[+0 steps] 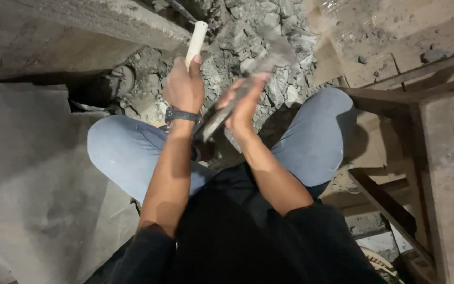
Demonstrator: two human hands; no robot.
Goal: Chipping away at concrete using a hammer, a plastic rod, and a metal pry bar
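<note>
Crouched low, a person squats over a heap of broken grey rubble (269, 58), knees in blue trousers spread to either side, black sleeves pushed up the forearms.

Progress, as far as can be judged: a good deal of breaking looks done. Loose chunks and dust fill the ground between the knees and run up toward the concrete beam (80, 31) at upper left. No piece shows as whole or as freshly split; how much is left to break I cannot tell. A paler slab or board (374, 47) lies at upper right, scattered with crumbs of the same stuff.

Left hand (184, 87): fist wrapped tight round a pale handle (196, 39), which sticks up past the thumb toward the rubble. Dark watch (183, 115) on that wrist. The tool's head is out of sight below the hand, so whether it is a hammer or something else is not clear.

Right hand (244, 102): fingers laid out fairly flat, only loosely curled, pressed along a long grey bar (237, 97) that runs on a slant from near the watch up toward the rubble. The far end of the bar is motion-blurred; shape there is uncertain. A firm grip or just a steadying palm: cannot say.

The two hands sit near each other, just apart, above the gap between the knees.

Dark wooden frame (395, 94), like a stool or bench, stands close by the right knee. Bare concrete floor (27, 173) to the left.
</note>
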